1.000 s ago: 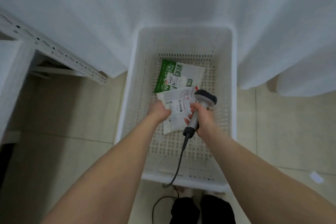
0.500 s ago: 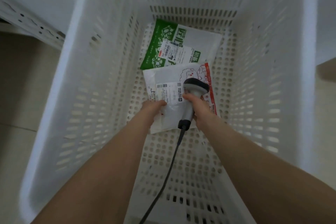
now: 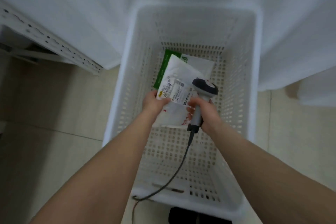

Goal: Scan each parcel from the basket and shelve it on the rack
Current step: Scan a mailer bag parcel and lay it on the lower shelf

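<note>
White parcel in left hand; scanner in right hand.

white parcel tilted up w/ label showing, green parcel beneath, in white basket

The left hand has lifted the white parcel off the floor of the basket and swung its far end toward the basket's back wall, so it now covers most of the green parcel. The view has pulled back, showing the whole basket again.
</note>
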`<control>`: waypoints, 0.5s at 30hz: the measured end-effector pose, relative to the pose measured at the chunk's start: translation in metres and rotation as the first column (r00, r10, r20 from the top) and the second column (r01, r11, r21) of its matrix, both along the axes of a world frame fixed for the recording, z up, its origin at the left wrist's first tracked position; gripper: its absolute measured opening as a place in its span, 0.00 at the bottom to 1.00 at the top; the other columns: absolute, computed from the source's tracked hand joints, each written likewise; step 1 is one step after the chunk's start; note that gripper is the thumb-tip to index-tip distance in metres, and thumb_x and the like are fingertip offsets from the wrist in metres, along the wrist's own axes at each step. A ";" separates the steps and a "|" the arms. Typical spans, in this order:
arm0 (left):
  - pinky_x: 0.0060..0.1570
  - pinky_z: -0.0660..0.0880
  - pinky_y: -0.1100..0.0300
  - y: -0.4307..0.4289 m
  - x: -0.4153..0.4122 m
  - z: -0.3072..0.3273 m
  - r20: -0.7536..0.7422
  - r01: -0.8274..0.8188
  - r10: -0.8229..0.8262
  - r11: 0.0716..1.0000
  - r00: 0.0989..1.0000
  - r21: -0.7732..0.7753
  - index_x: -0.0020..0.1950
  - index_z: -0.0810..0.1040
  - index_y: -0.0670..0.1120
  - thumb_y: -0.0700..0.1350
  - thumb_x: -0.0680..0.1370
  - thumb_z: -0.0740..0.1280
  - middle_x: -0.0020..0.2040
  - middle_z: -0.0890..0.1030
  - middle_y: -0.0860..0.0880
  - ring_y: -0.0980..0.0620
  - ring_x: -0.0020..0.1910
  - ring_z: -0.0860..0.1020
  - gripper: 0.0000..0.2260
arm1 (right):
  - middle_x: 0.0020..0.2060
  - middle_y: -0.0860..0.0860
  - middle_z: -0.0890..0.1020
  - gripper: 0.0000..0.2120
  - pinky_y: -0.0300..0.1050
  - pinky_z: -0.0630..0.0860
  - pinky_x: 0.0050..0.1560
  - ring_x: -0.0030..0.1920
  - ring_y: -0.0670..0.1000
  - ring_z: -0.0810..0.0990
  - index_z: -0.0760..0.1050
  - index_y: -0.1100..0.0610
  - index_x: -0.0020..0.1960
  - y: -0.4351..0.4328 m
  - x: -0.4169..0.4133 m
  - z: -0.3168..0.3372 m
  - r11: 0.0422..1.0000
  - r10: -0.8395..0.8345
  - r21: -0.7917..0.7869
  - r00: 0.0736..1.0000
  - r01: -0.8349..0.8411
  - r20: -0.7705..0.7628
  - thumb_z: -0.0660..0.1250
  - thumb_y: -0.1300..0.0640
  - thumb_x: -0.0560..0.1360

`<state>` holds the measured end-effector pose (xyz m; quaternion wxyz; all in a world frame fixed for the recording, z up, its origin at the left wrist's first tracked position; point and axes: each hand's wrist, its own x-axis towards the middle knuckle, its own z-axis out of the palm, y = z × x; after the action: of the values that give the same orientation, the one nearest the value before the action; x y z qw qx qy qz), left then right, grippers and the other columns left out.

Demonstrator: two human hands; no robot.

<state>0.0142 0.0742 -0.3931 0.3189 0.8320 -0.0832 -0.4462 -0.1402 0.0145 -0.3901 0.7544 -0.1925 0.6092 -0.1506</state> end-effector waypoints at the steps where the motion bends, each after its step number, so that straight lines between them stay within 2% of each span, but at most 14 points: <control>1: 0.52 0.79 0.49 0.000 0.004 0.026 0.033 0.006 -0.006 1.000 0.999 -0.005 0.56 0.79 0.43 0.39 0.73 0.73 0.53 0.82 0.43 0.45 0.49 0.81 0.12 | 0.38 0.54 0.80 0.08 0.45 0.77 0.36 0.36 0.50 0.78 0.74 0.55 0.50 -0.001 0.003 0.026 1.000 -0.007 -0.019 1.000 0.007 0.003 0.67 0.65 0.75; 4: 0.52 0.78 0.53 0.000 0.019 0.105 0.111 0.077 -0.074 0.997 0.991 -0.020 0.58 0.80 0.42 0.40 0.75 0.71 0.54 0.82 0.43 0.47 0.49 0.81 0.12 | 0.36 0.54 0.79 0.10 0.44 0.75 0.35 0.32 0.49 0.77 0.73 0.54 0.49 -0.003 0.013 0.104 0.996 -0.011 -0.087 1.000 0.012 0.007 0.67 0.67 0.73; 7: 0.44 0.72 0.61 -0.003 0.034 0.186 0.224 0.193 -0.187 0.981 0.957 -0.005 0.58 0.81 0.44 0.42 0.76 0.69 0.52 0.83 0.46 0.51 0.44 0.78 0.10 | 0.38 0.54 0.80 0.13 0.48 0.77 0.41 0.35 0.50 0.77 0.73 0.52 0.48 -0.003 0.022 0.182 0.980 0.014 -0.198 0.999 -0.020 -0.032 0.69 0.69 0.72; 8: 0.42 0.71 0.62 -0.004 0.039 0.213 0.261 0.228 -0.222 0.974 0.939 0.010 0.58 0.81 0.45 0.42 0.76 0.69 0.52 0.83 0.46 0.51 0.44 0.78 0.10 | 0.39 0.54 0.80 0.14 0.49 0.77 0.44 0.37 0.51 0.78 0.73 0.52 0.47 -0.002 0.024 0.208 0.973 0.022 -0.229 0.999 -0.032 -0.049 0.69 0.69 0.71; 10: 0.44 0.72 0.61 -0.004 0.049 0.264 0.312 0.292 -0.289 0.956 0.905 0.038 0.58 0.81 0.47 0.43 0.77 0.67 0.52 0.83 0.46 0.49 0.46 0.80 0.10 | 0.40 0.53 0.80 0.13 0.49 0.78 0.43 0.37 0.50 0.78 0.74 0.54 0.49 0.002 0.027 0.258 0.956 0.028 -0.290 0.997 -0.048 -0.070 0.69 0.69 0.70; 12: 0.46 0.72 0.60 -0.002 0.057 0.312 0.358 0.364 -0.369 0.928 0.858 0.085 0.58 0.81 0.48 0.44 0.78 0.66 0.51 0.83 0.47 0.49 0.44 0.79 0.10 | 0.41 0.54 0.80 0.15 0.49 0.77 0.43 0.38 0.51 0.78 0.74 0.57 0.54 0.008 0.029 0.302 0.936 0.028 -0.349 0.997 -0.052 -0.074 0.67 0.69 0.70; 15: 0.45 0.69 0.61 0.007 0.064 0.376 0.438 0.509 -0.540 0.838 0.719 0.198 0.60 0.79 0.49 0.46 0.80 0.64 0.49 0.82 0.49 0.51 0.40 0.76 0.11 | 0.41 0.54 0.79 0.17 0.51 0.79 0.44 0.39 0.52 0.78 0.73 0.58 0.56 0.016 0.028 0.360 0.917 0.003 -0.399 0.999 -0.021 -0.046 0.65 0.70 0.70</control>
<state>0.0783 0.0811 -0.0169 0.1222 0.8671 -0.3770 -0.3017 -0.1119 0.0303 -0.0301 0.6865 -0.3492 0.5812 -0.2626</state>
